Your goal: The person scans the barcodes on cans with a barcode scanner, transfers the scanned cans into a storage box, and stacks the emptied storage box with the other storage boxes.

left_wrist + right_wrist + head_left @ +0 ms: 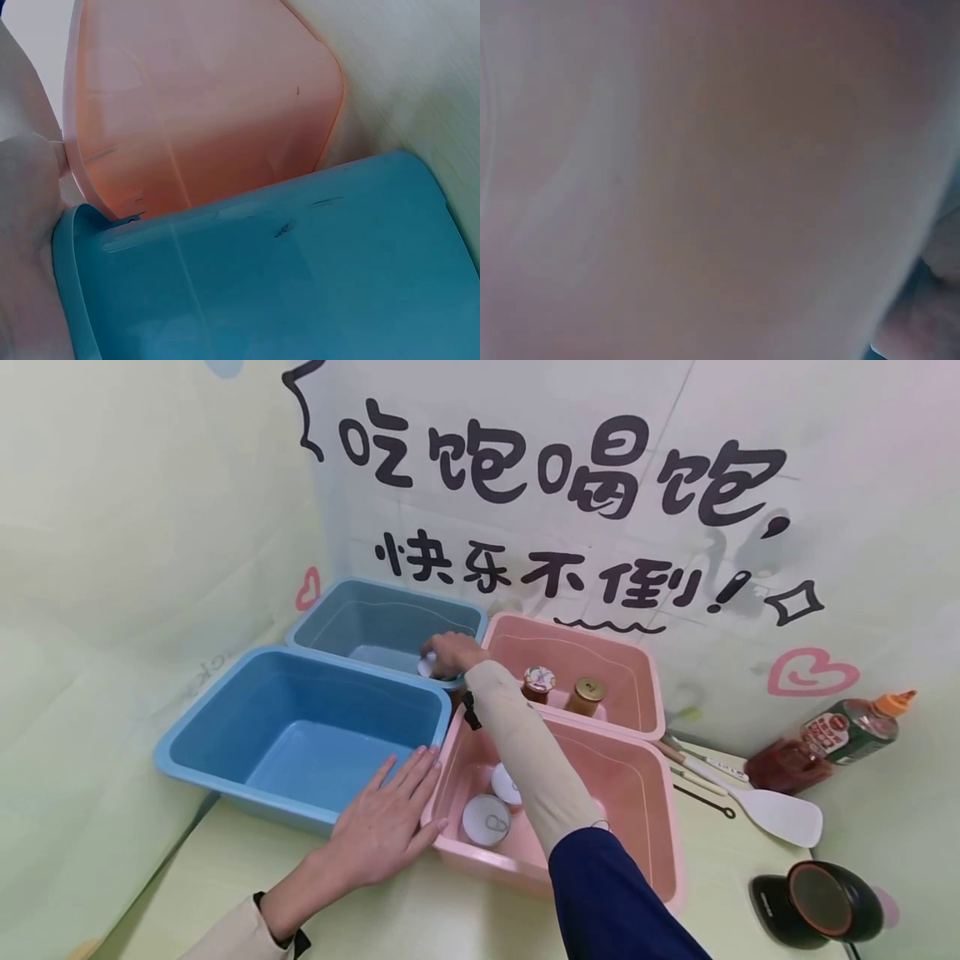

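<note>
My right hand (pixel 457 653) reaches over the near right corner of the far blue bin (pixel 337 593). Its fingers curl round a small white-topped container (pixel 427 666), mostly hidden by the hand; its exact kind I cannot tell. In the right wrist view, a bit of that hand (pixel 930 319) shows at the lower right edge, the rest being a pinkish blur. With fingers straight, my left hand (pixel 390 818) rests across the adjoining rims of the near blue bin (pixel 217 777) and near pink bin (pixel 487 856). White-topped pull-tab cans (pixel 486 820) stand in that pink bin, partly behind my right sleeve.
Two jars, one with a patterned lid (pixel 538 678) and one with a gold lid (pixel 589 688), stand in the far pink bin (pixel 652 693). To the right lie a white spatula (pixel 780 814), other utensils, a sauce bottle (pixel 847 731) and a black device (pixel 817 902).
</note>
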`<action>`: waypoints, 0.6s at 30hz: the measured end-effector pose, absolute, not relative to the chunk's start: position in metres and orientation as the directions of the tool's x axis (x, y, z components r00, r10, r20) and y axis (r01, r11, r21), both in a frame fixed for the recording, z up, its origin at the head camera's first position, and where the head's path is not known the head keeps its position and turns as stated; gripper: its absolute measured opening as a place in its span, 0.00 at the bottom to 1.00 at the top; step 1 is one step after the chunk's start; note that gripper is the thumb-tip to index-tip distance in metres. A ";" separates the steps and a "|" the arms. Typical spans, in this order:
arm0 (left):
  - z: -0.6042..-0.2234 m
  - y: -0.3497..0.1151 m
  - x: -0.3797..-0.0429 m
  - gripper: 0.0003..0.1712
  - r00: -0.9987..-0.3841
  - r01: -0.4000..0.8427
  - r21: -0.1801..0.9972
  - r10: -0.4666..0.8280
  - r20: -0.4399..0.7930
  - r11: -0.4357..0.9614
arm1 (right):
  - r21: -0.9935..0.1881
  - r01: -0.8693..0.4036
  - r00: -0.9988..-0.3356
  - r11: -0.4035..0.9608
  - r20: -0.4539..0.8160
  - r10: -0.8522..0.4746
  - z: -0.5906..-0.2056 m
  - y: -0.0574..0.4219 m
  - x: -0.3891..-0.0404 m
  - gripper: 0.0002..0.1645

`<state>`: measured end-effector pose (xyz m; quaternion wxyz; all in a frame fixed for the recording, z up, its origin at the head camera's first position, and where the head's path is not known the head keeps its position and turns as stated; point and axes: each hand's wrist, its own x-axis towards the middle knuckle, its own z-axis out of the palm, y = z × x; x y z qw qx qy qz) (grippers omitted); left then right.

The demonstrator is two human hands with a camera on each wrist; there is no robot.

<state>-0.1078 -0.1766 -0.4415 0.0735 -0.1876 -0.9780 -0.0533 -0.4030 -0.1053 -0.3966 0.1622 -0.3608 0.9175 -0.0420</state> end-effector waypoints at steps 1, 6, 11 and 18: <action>-0.442 -0.177 -0.108 0.41 -0.918 0.375 0.075 0.360 0.165 0.924 | -0.193 -0.650 -0.686 0.735 -0.266 -0.677 -0.397 -0.105 -0.402 0.28; -0.442 -0.177 -0.108 0.41 -0.916 0.377 0.068 0.361 0.176 0.924 | -0.190 -0.650 -0.687 0.736 -0.267 -0.676 -0.397 -0.106 -0.401 0.27; -0.442 -0.177 -0.108 0.41 -0.916 0.375 0.063 0.359 0.180 0.925 | -0.198 -0.641 -0.690 0.742 -0.275 -0.669 -0.398 -0.107 -0.401 0.27; -0.442 -0.177 -0.108 0.41 -0.915 0.379 0.069 0.362 0.177 0.923 | -0.188 -0.630 -0.697 0.754 -0.292 -0.655 -0.398 -0.109 -0.398 0.28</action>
